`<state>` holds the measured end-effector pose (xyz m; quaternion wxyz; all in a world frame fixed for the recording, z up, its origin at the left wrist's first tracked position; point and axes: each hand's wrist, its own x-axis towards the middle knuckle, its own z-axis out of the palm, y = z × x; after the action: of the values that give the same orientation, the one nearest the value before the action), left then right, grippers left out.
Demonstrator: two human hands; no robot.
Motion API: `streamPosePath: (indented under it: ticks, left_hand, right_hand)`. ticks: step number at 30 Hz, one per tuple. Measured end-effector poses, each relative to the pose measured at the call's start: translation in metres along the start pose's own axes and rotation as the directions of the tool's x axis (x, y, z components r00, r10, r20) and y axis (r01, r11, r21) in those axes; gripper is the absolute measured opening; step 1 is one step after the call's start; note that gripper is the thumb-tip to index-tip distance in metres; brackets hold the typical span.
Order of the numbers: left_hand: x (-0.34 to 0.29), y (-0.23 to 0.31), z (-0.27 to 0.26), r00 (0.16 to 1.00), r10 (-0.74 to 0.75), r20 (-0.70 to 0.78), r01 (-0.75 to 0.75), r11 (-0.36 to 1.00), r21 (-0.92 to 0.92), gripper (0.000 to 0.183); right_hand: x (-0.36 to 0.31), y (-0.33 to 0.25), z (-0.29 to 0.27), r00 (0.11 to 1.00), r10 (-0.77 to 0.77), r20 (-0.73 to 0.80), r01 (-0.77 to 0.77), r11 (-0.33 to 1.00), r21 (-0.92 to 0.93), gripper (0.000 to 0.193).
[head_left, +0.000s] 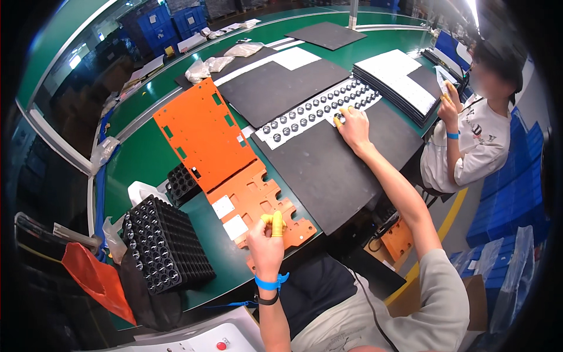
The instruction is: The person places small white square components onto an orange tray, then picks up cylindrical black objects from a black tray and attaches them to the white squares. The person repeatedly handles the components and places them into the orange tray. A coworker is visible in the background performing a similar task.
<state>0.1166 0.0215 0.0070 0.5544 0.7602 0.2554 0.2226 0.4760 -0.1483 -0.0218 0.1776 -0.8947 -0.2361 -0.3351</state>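
Note:
My right hand (pixel 356 130), with yellow finger covers, reaches to a white sheet (pixel 275 144) carrying rows of small round black parts (pixel 303 122). Its fingertips are pinched around one round black part (pixel 338 120) at the row nearest me. My left hand (pixel 267 242), also in yellow finger covers, is closed over the lower orange fixture plate (pixel 258 190), which has notches and recesses. Whatever its fingertips may hold is too small to tell. Joined to that plate at its far edge is a flat orange panel (pixel 202 132) with green cut-outs.
Stacked black trays (pixel 176 246) with round pockets stand at the left. Dark foam sheets (pixel 340 176) lie under and behind the white sheet. A sheet stack (pixel 387 76) sits at the far right, beside another person (pixel 475 135) holding something white. Plastic bags (pixel 217 63) lie farther back.

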Motion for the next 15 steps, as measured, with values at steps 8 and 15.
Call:
streamPosePath:
  ticks: [8, 15]
  left_hand:
    - [-0.006, 0.026, -0.028, 0.919, 0.184, -0.348, -0.082, 0.954, 0.289, 0.014]
    - [0.033, -0.010, -0.061, 0.911, 0.168, -0.378, 0.111, 0.781, 0.614, 0.034]
  right_hand:
    - [-0.009, 0.008, -0.008, 0.993, -0.012, -0.118, 0.021, 0.997, 0.073, 0.029]
    - [-0.004, 0.006, -0.007, 0.996, -0.036, -0.079, 0.048, 0.986, 0.157, 0.022]
